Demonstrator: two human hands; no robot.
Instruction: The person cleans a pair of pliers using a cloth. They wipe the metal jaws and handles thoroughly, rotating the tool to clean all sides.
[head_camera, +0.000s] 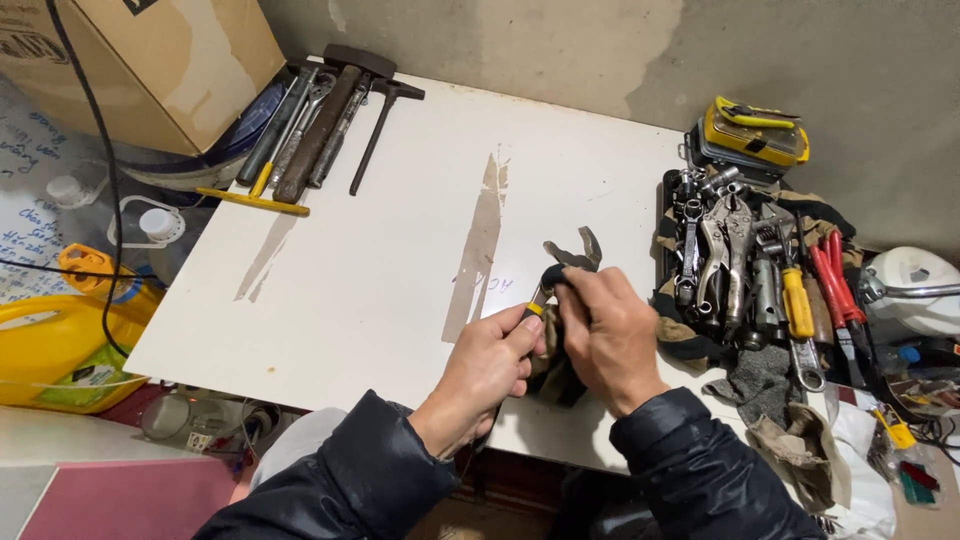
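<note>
My left hand grips the handle end of a pair of pliers, whose open jaws point away from me over the white table. My right hand presses a dark rag around the pliers just behind the jaws. Both hands meet near the table's front edge, right of centre. The pliers' handles are mostly hidden by my hands and the rag; a bit of yellow grip shows at my left thumb.
Hammers and long tools lie at the table's far left by a cardboard box. A tray of wrenches, locking pliers and screwdrivers sits on cloth at the right, with a yellow case behind. A yellow jug stands left, below the table.
</note>
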